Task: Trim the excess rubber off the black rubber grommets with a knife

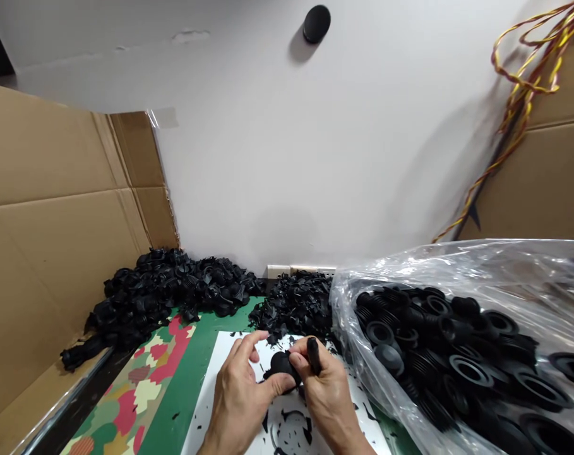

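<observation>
1. Touching the part (281,363) over the board (208,388) with the thumb of the left hand (244,385) (with fingers parted).
2. Pinching its edge with the right hand (328,385), fingers gripping a tool (314,356) too.
3. Near scraps (293,300) on the desk (177,395), beside a bag (424,265).

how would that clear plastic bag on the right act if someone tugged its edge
The bag would probably crumple and stretch limply, since its film looks thin and wrinkled. It may drag heavily, with so many black parts heaped inside. Some parts could slide or roll, as many are round and lie loosely piled.
</observation>
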The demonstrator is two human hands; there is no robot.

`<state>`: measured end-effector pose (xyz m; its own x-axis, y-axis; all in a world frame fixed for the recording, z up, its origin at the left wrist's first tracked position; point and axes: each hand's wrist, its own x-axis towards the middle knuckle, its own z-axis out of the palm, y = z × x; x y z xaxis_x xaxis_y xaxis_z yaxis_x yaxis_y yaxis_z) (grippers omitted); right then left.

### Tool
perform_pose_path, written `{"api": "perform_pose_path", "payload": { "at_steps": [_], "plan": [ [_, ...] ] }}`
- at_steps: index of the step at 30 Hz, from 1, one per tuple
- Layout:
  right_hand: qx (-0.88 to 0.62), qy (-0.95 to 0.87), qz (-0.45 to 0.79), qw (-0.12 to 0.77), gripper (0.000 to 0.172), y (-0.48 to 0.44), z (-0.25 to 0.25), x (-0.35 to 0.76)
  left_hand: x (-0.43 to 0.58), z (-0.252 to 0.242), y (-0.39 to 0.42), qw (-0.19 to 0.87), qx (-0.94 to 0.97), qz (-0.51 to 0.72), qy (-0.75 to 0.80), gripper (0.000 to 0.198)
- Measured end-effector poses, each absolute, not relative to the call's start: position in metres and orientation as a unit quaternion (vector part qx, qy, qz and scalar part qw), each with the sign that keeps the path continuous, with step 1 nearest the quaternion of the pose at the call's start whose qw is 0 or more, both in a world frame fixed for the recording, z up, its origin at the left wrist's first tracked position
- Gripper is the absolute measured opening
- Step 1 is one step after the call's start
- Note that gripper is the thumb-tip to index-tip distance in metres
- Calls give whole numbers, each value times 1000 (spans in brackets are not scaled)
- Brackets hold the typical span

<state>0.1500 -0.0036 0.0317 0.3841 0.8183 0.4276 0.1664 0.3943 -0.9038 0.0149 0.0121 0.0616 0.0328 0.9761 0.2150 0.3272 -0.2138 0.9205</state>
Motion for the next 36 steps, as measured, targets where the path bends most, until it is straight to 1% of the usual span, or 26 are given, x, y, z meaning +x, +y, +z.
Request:
{"api": "perform_pose_path", "payload": {
  "at_steps": [1, 2, 4, 6, 11, 15, 19, 21, 23, 25, 28, 32, 36],
  "plan": [
    [-493, -502, 250, 665, 21, -4, 32, 149, 15, 64, 11, 325, 651, 455, 514, 46],
    [-493, -504, 256, 661, 22, -4, 32, 148, 15, 65, 10, 318, 672, 440, 504, 41],
    [-493, -505, 267, 655, 23, -4, 31, 147, 16, 68, 8, 329, 696, 413, 487, 24],
    [-492, -508, 285, 647, 21, -4, 30, 146, 18, 70, 6, 333, 697, 405, 489, 16],
    [-504, -505, 313, 627, 22, -5, 32, 144, 18, 74, 6, 342, 694, 402, 490, 17],
    [-540, -505, 299, 603, 22, -7, 41, 137, 18, 71, 3, 342, 711, 396, 470, 9],
    [-582, -497, 280, 579, 17, 7, 45, 141, 22, 65, -7, 314, 725, 435, 431, 12],
    [-612, -475, 259, 577, 13, 18, 43, 150, 25, 63, -11, 342, 748, 448, 351, 15],
    [-637, -452, 239, 577, 13, 26, 41, 160, 26, 62, -11, 408, 736, 460, 284, 16],
    [-644, -447, 232, 576, 14, 28, 39, 166, 24, 62, -5, 501, 651, 466, 328, 18],
    [-633, -461, 238, 574, 18, 24, 38, 168, 20, 60, 7, 573, 544, 471, 393, 29],
    [-609, -478, 259, 578, 26, 16, 35, 167, 18, 59, 15, 582, 500, 475, 432, 30],
    [-586, -490, 284, 580, 28, 11, 33, 169, 22, 62, 14, 576, 474, 490, 452, 31]
  ]
}}
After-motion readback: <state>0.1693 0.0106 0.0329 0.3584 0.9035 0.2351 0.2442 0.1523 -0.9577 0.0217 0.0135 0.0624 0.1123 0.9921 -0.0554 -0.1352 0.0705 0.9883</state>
